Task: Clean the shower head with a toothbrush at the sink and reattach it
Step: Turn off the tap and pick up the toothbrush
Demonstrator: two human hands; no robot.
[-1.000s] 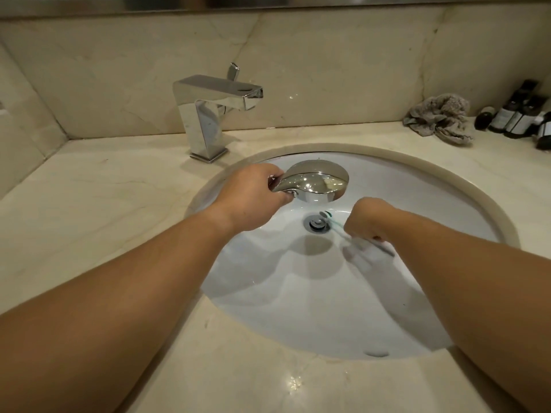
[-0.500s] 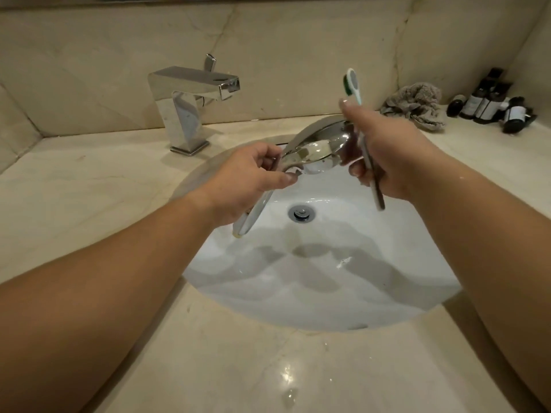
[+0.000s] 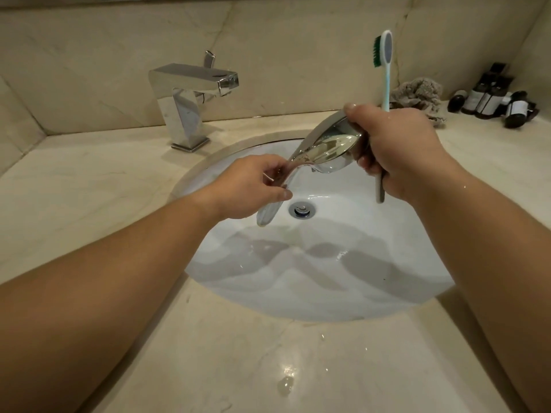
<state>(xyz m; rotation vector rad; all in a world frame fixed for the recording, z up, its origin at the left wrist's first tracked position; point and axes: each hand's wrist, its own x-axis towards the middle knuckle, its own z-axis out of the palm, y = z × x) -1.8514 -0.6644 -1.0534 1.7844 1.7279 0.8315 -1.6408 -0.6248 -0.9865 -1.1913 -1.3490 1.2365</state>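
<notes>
1. The chrome shower head [image 3: 323,150] is held in the air over the back half of the sink [image 3: 313,281], above the drain [image 3: 301,210].
2. The left hand [image 3: 247,189] pinches its curved handle, fingers closed lightly around it; the handle's end points down toward the basin.
3. The right hand [image 3: 393,147] grips the round head from the right, thumb on its upper edge.
4. The same hand also clamps the toothbrush [image 3: 384,67] upright, green bristles facing left.
5. The faucet [image 3: 190,96] stands at the worktop's back edge, left of the sink.
6. A crumpled cloth [image 3: 420,93] and dark bottles [image 3: 495,99] sit in the back right corner.
7. Water drops lie on the worktop [image 3: 89,180] by the sink's front rim.
</notes>
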